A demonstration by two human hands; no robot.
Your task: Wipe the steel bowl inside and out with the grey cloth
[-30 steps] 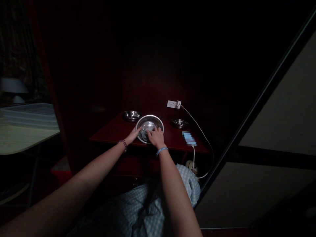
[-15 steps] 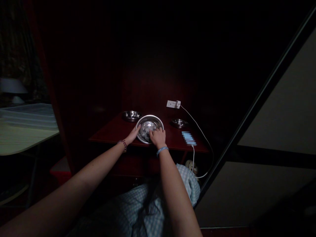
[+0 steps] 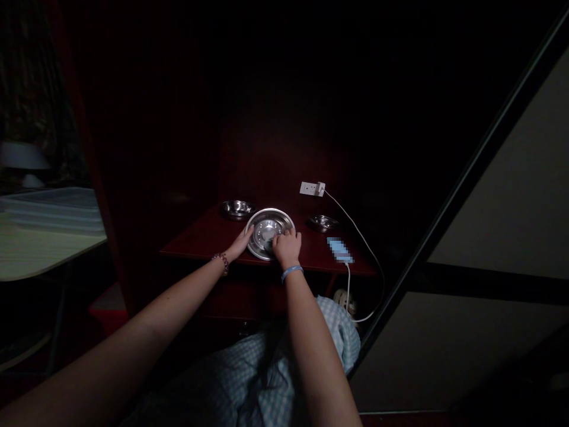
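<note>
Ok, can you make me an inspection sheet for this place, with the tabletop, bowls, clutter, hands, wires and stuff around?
Surface: dark red tabletop, dimly lit.
Job's things: large metal bowl, tilted toward the person.
Clutter: left small bowl, right small bowl, pixelated blue object.
Hands: left hand grips the large bowl's left rim; right hand covers its right rim, anything beneath hidden.
Cables: white cable from wall outlet dips below the tabletop, then up to the blue object.
Surroundings: pale table at left, bearing clear boxes.
</note>
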